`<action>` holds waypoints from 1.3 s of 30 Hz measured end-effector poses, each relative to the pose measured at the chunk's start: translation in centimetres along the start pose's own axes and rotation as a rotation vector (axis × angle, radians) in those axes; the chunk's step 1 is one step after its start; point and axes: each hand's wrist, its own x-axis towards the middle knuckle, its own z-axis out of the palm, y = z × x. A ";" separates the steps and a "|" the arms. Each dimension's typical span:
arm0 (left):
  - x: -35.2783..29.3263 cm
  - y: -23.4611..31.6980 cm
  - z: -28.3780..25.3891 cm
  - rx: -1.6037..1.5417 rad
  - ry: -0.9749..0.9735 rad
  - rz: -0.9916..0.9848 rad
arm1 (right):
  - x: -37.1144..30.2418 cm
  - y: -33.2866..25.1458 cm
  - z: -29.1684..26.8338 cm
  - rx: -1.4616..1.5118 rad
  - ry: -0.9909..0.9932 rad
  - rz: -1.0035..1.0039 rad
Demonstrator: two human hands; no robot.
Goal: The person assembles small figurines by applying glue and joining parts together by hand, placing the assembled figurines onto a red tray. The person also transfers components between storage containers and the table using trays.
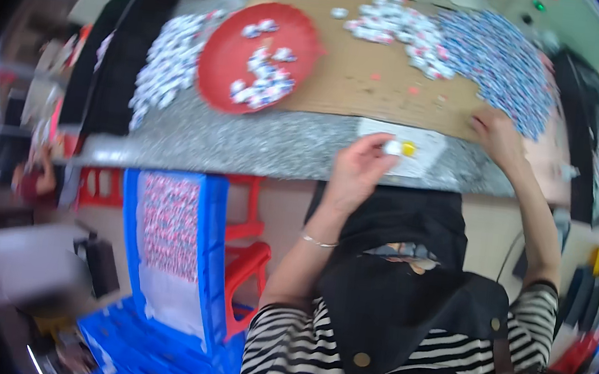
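Observation:
My left hand (358,170) pinches a small white round piece (392,148) between thumb and fingertips, above a white sheet (431,148) at the table's front edge. Right beside that piece is a small yellow round thing (408,149). My right hand (498,137) reaches over the cardboard's right part, close to a wide heap of small blue-and-white pieces (502,66). Its fingers are bent together; what they hold, if anything, is too small to make out. Farther back lies a pile of white pieces with red and blue marks (403,34).
A red round tray (218,58) with several white pieces stands left on the cardboard (340,82). More white pieces (171,57) lie beside a black bin (117,51). Blue crates (210,251) and a red stool (251,269) stand below left. Another black bin (575,136) is at right.

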 end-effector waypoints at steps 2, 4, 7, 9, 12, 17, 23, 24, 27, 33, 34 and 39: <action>-0.5 0.2 -0.8 0.038 0.041 0.028 | -0.1 -2.3 0.0 0.164 0.062 -0.072; -0.5 -0.5 -1.2 0.041 0.083 0.047 | -0.6 -4.6 -0.3 0.256 0.062 -0.183; -0.1 -0.9 -1.3 0.057 0.110 0.100 | -1.1 -7.4 0.5 0.317 0.001 -0.308; 0.1 -0.5 -1.3 0.090 0.104 0.124 | -0.8 -9.3 0.2 0.222 -0.083 -0.383; 0.0 0.3 -1.3 0.120 0.107 0.138 | 0.5 -10.5 0.6 0.210 -0.117 -0.460; 0.0 0.1 -2.2 0.212 0.121 0.191 | 1.3 -10.4 2.0 0.134 -0.196 -0.507; 0.1 -0.6 -1.7 0.301 0.122 0.224 | 0.9 -10.1 2.1 0.193 -0.190 -0.480; 0.3 -1.0 -1.6 0.338 0.114 0.241 | 0.7 -10.0 2.0 0.238 -0.153 -0.416; 0.5 -1.5 -0.6 0.435 0.111 0.312 | 0.2 -10.4 1.3 0.423 -0.046 -0.244; 1.0 -2.1 1.1 0.580 0.058 0.439 | -1.1 -10.7 0.8 1.242 -0.225 0.361; 1.0 -1.7 1.5 0.500 -0.004 0.358 | -1.2 -10.5 0.8 1.281 -0.266 0.332; 1.5 0.5 0.9 0.248 -0.371 0.026 | -1.5 -9.9 -0.6 0.775 -0.033 -0.265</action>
